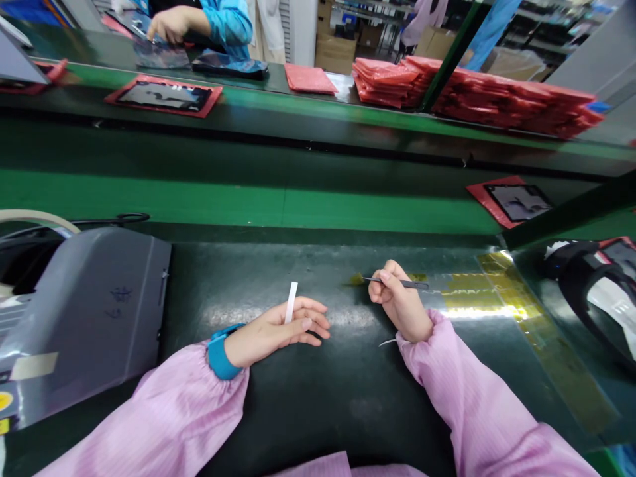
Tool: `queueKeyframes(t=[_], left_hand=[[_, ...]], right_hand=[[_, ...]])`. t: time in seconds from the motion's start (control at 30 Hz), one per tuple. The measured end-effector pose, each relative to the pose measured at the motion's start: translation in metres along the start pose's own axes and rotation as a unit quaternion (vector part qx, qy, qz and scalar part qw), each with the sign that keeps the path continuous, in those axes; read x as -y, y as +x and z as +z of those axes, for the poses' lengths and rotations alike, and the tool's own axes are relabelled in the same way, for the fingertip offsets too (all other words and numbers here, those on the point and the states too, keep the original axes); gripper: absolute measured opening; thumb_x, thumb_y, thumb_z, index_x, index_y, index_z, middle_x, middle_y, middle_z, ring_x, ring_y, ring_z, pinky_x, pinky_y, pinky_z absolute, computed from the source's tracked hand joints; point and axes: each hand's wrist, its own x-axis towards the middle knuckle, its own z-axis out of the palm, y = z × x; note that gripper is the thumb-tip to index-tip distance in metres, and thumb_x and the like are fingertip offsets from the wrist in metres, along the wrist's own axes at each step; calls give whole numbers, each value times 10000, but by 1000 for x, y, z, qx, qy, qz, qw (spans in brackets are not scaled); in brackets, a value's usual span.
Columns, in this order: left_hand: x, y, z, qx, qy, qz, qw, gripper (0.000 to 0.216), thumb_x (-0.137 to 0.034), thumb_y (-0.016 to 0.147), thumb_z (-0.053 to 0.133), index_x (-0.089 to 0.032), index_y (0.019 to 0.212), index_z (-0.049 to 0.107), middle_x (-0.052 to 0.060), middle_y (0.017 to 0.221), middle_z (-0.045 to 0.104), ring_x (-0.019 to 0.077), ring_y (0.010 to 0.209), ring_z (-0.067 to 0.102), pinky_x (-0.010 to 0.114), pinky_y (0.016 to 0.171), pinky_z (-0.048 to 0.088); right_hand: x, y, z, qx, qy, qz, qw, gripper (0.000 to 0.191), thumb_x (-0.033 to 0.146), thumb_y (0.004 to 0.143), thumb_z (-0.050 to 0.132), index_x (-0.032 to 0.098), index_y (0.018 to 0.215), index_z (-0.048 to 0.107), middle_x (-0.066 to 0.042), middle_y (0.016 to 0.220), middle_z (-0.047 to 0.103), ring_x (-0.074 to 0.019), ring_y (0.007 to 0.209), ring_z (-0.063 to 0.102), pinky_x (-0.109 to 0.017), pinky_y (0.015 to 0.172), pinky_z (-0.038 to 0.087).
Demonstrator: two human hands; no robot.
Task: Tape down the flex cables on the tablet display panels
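A white strip (291,303) stands up at the person's left hand (288,326), its lower end between thumb and forefinger, above the dark counter (328,404). The left hand's fingers are loosely spread; I cannot tell whether the thumb pinches the strip. The right hand (395,298), well apart from the left, pinches dark tweezers (416,285) between thumb and fingers, tips pointing left. Both sleeves are pink, and a blue wristband (224,352) circles the left wrist. Translucent yellow tape (470,296) lies on the counter to the right. At the far left sits a bulky gray machine (112,305). Beyond, to the right, a black-framed panel (517,202) lies on a red sheet (489,199). Stacked red bags (517,103) line the ledge behind, where a blue-sleeved co-worker's hand (175,25) reaches down at upper left.
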Motion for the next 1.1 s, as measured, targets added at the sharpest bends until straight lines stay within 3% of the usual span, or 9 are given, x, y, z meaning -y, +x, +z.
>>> queueKeyframes(t=[0.53, 0.63, 0.7, 0.73, 0.8, 0.83, 0.9, 0.97, 1.1], left_hand=[[-3, 0, 0, -18, 13, -15, 1000, 341, -372, 933, 776, -185, 1205, 694, 96, 1107, 734, 219, 1047, 716, 364, 928, 569], [-6, 0, 0, -18, 18, -17, 1000, 340, -377, 929, 781, -199, 1207, 699, 88, 1104, 734, 217, 1050, 710, 365, 935, 563], [-7, 0, 0, -19, 21, -22, 999, 341, -382, 927, 782, -206, 1209, 704, 87, 1106, 731, 221, 1058, 707, 368, 938, 560], [-7, -1, 0, -20, 23, -24, 999, 341, -387, 924, 784, -209, 1205, 707, 85, 1105, 730, 222, 1059, 706, 369, 939, 559], [-7, -1, 0, -23, 21, -26, 999, 345, -397, 916, 792, -214, 1198, 715, 82, 1105, 727, 223, 1056, 706, 369, 938, 559], [-7, -1, -1, -25, 18, -26, 999, 348, -406, 910, 796, -218, 1192, 719, 78, 1101, 727, 222, 1050, 708, 368, 935, 560], [-7, -1, -2, -28, 11, -26, 999, 347, -417, 907, 797, -227, 1188, 725, 74, 1099, 726, 222, 1044, 711, 368, 932, 562], [-8, -2, -2, -25, 7, -29, 999, 327, -409, 925, 777, -237, 1199, 726, 73, 1110, 723, 226, 1059, 706, 375, 942, 559], [-10, -2, -2, -25, 0, -31, 999, 301, -392, 966, 724, -248, 1230, 717, 80, 1142, 713, 238, 1071, 696, 397, 949, 554]], right_hand=[[2, 2, -2, -11, -25, -33, 999, 450, 598, 816, 796, 254, 805, 507, 62, 589, 601, -124, 513, 564, -233, 484, 387], [20, 14, -21, -24, -143, -107, 984, 389, 647, 940, 622, 259, 952, 595, 12, 699, 689, -154, 589, 636, -271, 556, 452], [41, 31, -44, -47, -369, -165, 914, 344, 572, 1035, 489, 255, 1020, 622, -42, 857, 749, -185, 742, 701, -305, 675, 500], [53, 42, -59, -67, -507, -170, 842, 303, 504, 1058, 469, 249, 1043, 632, -66, 953, 760, -203, 850, 717, -318, 747, 507], [77, 67, -90, -130, -756, -95, 634, 214, 405, 1044, 524, 247, 1120, 648, -98, 1107, 747, -248, 1030, 701, -334, 824, 493], [88, 79, -107, -158, -790, -62, 589, 194, 326, 1016, 571, 218, 1153, 655, -144, 1145, 734, -290, 1058, 692, -361, 824, 484], [106, 102, -137, -196, -818, -12, 541, 231, 136, 962, 567, 160, 1172, 659, -218, 1190, 707, -339, 1092, 683, -402, 835, 473], [118, 121, -162, -230, -821, 29, 521, 284, 23, 921, 522, 102, 1155, 662, -276, 1187, 691, -361, 1098, 683, -431, 845, 468], [123, 147, -195, -283, -811, 87, 505, 233, 68, 982, 523, 76, 1169, 662, -241, 1163, 703, -313, 1091, 689, -450, 887, 510]])
